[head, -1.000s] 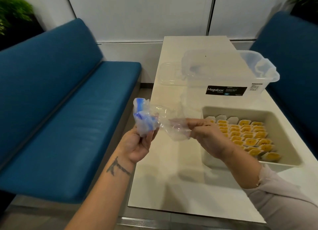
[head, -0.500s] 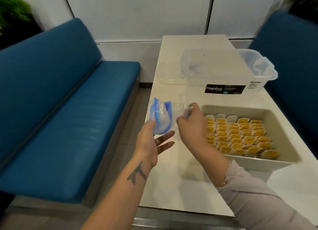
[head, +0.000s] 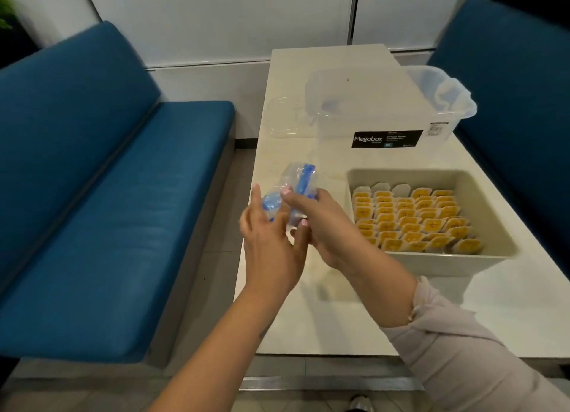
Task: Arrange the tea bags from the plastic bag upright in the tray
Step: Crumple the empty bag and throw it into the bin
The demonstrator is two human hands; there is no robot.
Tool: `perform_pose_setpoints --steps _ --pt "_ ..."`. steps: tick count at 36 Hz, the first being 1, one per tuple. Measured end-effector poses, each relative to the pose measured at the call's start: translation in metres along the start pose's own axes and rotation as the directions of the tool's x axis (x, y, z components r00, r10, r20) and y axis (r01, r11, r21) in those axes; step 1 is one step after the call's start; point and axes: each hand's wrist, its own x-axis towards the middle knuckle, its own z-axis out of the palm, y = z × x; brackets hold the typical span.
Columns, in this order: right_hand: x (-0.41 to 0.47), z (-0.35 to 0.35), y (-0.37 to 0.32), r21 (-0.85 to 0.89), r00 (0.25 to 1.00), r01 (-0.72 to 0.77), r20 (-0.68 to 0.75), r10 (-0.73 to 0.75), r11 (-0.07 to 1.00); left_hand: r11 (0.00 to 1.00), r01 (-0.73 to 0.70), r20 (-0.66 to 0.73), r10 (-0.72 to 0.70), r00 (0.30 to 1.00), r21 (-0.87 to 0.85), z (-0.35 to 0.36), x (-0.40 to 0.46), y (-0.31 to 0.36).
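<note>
A crumpled clear plastic bag (head: 297,183) with a blue zip strip is held above the table's left edge. My right hand (head: 324,226) grips it, fingers curled round the bag. My left hand (head: 268,242) is against the bag's left side with fingers mostly straight, touching it. To the right stands the beige tray (head: 493,223), holding several rows of yellow-labelled tea bags (head: 410,223) set upright. I see no tea bags inside the plastic bag.
A clear storage box (head: 385,109) labelled Megabox stands behind the tray, its clear lid (head: 287,115) lying to its left. The white table (head: 339,319) sits between two blue benches (head: 108,211). A shoe tip shows on the floor below.
The bag went from stretched between both hands to bunched together. My right hand moved left onto the bag and my left hand opened against it.
</note>
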Motion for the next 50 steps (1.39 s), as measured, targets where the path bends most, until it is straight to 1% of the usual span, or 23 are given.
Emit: perform_pose_setpoints --steps 2,3,4,6,8,9,10,11,14,16,19,22,26,28,34,40,44,46,48,50 --pt "0.004 -0.003 0.002 0.005 0.998 0.008 -0.066 -0.007 1.0 0.999 -0.024 0.066 0.027 0.997 -0.042 0.002 -0.006 0.004" --pt "0.006 -0.007 0.003 0.032 0.996 0.017 -0.089 -0.014 0.999 0.992 -0.009 0.094 0.021 0.995 -0.128 0.001 -0.007 0.006" --pt "0.007 -0.012 0.004 0.063 0.995 0.029 -0.093 -0.023 0.998 0.967 0.036 0.118 -0.007 0.993 -0.25 -0.002 -0.006 0.008" --pt "0.007 -0.02 0.005 0.106 0.997 0.052 -0.067 -0.045 0.993 0.876 0.142 0.135 -0.089 0.987 -0.461 -0.008 -0.003 0.008" --pt "0.004 -0.028 0.005 0.137 0.997 0.076 -0.041 -0.071 0.988 0.745 0.29 0.207 -0.205 0.957 -0.601 -0.011 0.003 0.009" --pt "0.003 -0.031 0.004 0.146 0.996 0.09 -0.033 -0.086 0.985 0.669 0.359 0.262 -0.246 0.933 -0.65 -0.012 0.007 0.009" --pt "0.001 -0.035 0.003 0.152 0.995 0.102 -0.025 -0.099 0.983 0.615 0.405 0.309 -0.262 0.914 -0.677 -0.011 0.009 0.011" --pt "-0.001 -0.039 0.002 0.15 0.994 0.109 -0.018 -0.108 0.983 0.596 0.417 0.335 -0.251 0.908 -0.686 -0.011 0.01 0.013" --pt "-0.01 -0.057 -0.004 0.062 0.99 0.139 -0.003 -0.139 0.988 0.628 0.36 0.327 -0.174 0.929 -0.69 -0.007 0.014 0.021" --pt "-0.018 -0.074 -0.013 0.003 0.989 0.148 0.015 -0.148 0.989 0.679 0.325 0.332 -0.126 0.935 -0.659 -0.003 0.016 0.025" --pt "-0.032 -0.106 -0.027 -0.034 0.982 0.188 0.031 -0.187 0.981 0.756 0.266 0.361 -0.043 0.932 -0.597 0.003 0.018 0.04" --pt "-0.048 -0.138 -0.036 -0.061 0.976 0.216 0.051 -0.213 0.974 0.775 0.197 0.375 0.055 0.925 -0.6 0.013 0.02 0.063" --pt "-0.07 -0.184 -0.038 -0.08 0.975 0.221 0.033 -0.219 0.972 0.804 0.105 0.371 0.151 0.916 -0.585 0.033 0.014 0.098" --pt "-0.083 -0.207 -0.035 -0.089 0.973 0.229 0.021 -0.228 0.969 0.799 0.073 0.371 0.194 0.908 -0.598 0.046 0.004 0.119" --pt "-0.13 -0.277 -0.013 -0.12 0.941 0.294 -0.137 -0.31 0.948 0.798 0.035 0.383 0.25 0.889 -0.602 0.097 -0.042 0.186" --pt "-0.184 -0.353 0.016 -0.111 0.902 0.319 -0.269 -0.337 0.941 0.773 -0.065 0.3 0.321 0.898 -0.631 0.147 -0.109 0.254" --pt "-0.215 -0.405 0.042 -0.08 0.888 0.303 -0.337 -0.312 0.95 0.772 -0.099 0.249 0.32 0.914 -0.628 0.182 -0.154 0.289" --pt "-0.229 -0.428 0.058 -0.064 0.885 0.282 -0.367 -0.286 0.957 0.775 -0.095 0.268 0.327 0.906 -0.624 0.198 -0.174 0.303" --pt "-0.24 -0.449 0.076 -0.067 0.877 0.248 -0.408 -0.254 0.966 0.774 -0.067 0.331 0.345 0.878 -0.629 0.215 -0.192 0.311" --pt "-0.25 -0.467 0.096 -0.097 0.865 0.208 -0.447 -0.229 0.973 0.776 -0.074 0.373 0.382 0.845 -0.626 0.236 -0.206 0.314"
